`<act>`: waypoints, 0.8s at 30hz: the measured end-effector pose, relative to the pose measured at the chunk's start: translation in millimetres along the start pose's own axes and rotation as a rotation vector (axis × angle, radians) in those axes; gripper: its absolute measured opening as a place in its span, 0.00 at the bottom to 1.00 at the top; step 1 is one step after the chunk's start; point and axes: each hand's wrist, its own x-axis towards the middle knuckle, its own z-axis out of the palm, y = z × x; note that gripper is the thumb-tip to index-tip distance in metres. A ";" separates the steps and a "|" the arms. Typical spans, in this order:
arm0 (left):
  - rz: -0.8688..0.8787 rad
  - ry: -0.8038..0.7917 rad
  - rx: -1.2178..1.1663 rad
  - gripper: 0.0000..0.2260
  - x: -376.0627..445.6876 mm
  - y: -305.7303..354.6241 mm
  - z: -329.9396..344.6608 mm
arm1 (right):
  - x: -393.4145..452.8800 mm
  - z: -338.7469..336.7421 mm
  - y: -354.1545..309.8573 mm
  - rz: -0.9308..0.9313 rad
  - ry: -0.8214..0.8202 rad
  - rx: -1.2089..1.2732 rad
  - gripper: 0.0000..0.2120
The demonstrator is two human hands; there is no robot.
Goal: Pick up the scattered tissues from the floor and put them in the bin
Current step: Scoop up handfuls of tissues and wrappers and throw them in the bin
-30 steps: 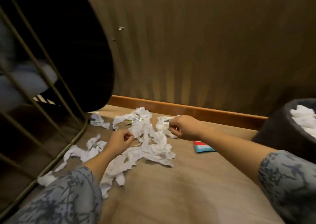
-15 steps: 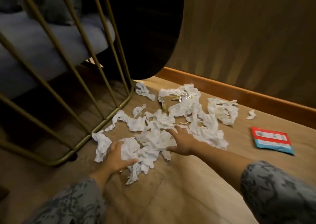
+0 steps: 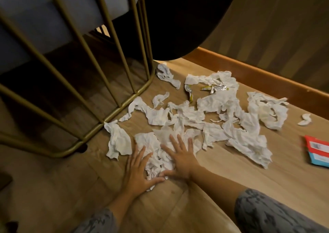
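Tissues (image 3: 210, 118) — crumpled sprawl, long axis left-right, under both flat hands

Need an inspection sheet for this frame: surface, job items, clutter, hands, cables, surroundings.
Surface: wooden floor, bare planks nearest the camera.
Job's things: torn white tissues scattered across the floor; one small scrap lies apart on the right; bin not in view.
Clutter: silver and yellow wrapper among the tissues; red and blue packet at the right edge.
Hands: left hand and right hand lie flat with fingers spread, on either side of a bunched tissue clump.
Cables: nothing seen.
Surroundings: gold metal frame on the left, wooden skirting board below a ribbed wall.
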 end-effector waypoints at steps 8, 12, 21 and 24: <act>-0.070 0.146 -0.159 0.16 -5.6 -7.0 9.8 | -35.4 24.1 20.8 -0.200 0.383 0.379 0.13; -0.131 0.078 -0.071 0.27 -4.3 -7.7 10.0 | -50.5 16.0 18.7 -0.038 0.448 0.557 0.09; -0.466 0.479 -0.111 0.22 50.4 8.0 -24.2 | -50.2 -12.2 18.7 0.143 0.634 0.650 0.23; -0.594 0.359 -0.049 0.19 63.4 -17.1 -21.1 | -57.5 -2.5 31.5 0.107 0.495 0.513 0.21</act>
